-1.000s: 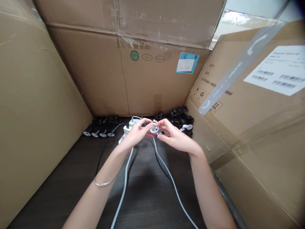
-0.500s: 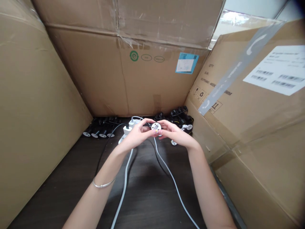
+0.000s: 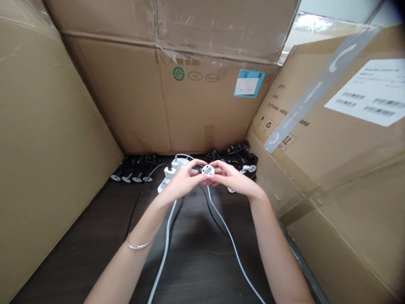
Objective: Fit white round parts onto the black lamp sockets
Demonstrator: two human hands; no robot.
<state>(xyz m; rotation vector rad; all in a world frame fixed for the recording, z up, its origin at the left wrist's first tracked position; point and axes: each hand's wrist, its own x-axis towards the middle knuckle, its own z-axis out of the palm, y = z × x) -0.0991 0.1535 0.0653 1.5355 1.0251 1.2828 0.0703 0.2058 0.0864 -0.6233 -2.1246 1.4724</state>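
Observation:
Both my hands meet over the dark table [image 3: 95, 253] and pinch a small round white device [image 3: 208, 170] between their fingertips. My left hand [image 3: 182, 179], with a silver bracelet on its wrist, grips the device's left side. My right hand [image 3: 232, 179] grips the right side. The device's round face points up toward me. A thin white cable [image 3: 230, 240] runs from under my hands toward the near edge. Just behind my left hand lies a white power strip [image 3: 169, 173] with plugs in it, and its white cord [image 3: 164, 249] trails toward me.
Large cardboard boxes wall in the table on the left [image 3: 47, 147], back [image 3: 177, 84] and right [image 3: 341, 147]. A row of small black devices [image 3: 129, 175] lies at the back left, and a pile of black ones [image 3: 238, 156] at the back right. A black cable [image 3: 139, 198] crosses the table.
The white device has been turned in my fingers, from tilted on its side to its round face up. My hands stayed in about the same place.

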